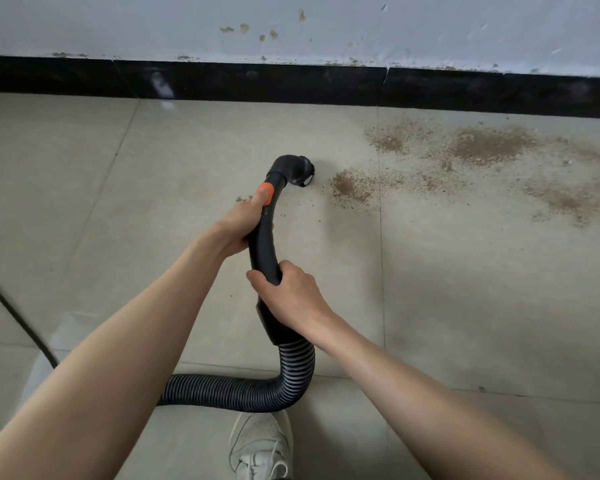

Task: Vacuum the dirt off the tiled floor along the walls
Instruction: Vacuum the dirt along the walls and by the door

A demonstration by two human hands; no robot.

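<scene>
Indoor room, beige tiled floor (153, 161), black skirting (257, 83), scuffed white wall (326, 26)

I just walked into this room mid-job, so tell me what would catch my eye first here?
Most striking is the brown dirt scattered over the tiles on the right, near the black baseboard. At centre, both hands grip the black vacuum wand, left hand by the orange collar, right hand lower, its nozzle just left of the nearest dirt patch.

White sneaker (261, 445); black cable (14, 315), left.
</scene>
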